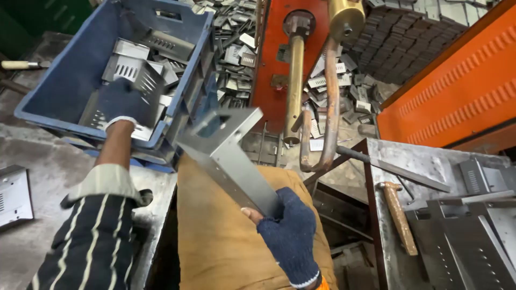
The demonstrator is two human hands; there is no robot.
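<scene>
— What's the right hand (290, 228) got?

— A long folded sheet-metal bracket (228, 156), plain grey steel, bent into a channel. The gloved fingers are wrapped round its lower end, and it slants up and to the left, over a brown padded seat or cushion (215, 236). The top end has a short flange with small holes in it, and it ends just beside the corner of the blue plastic crate (64, 80).

— And the left hand (123, 102)?

— Inside that crate, in a dark blue knit glove, reaching down onto the small louvred metal plates (140, 72) heaped there. It lies on them, fingers curled; I cannot tell whether it has actually closed on one. The striped sleeve (88, 236) runs up from the bottom edge.

— Where does the crate sit?

— Tilted on the left bench (37, 156), its open side facing the camera.

— Anything else close by?

— A spot welder (301, 70) with brass-coloured arms stands behind the bracket, in front of an orange housing. More of the same slotted plates lie piled behind it. On the right bench (408, 156), a wooden-handled hammer (398, 215) lies beside flat grey panels, well apart from both hands.
</scene>
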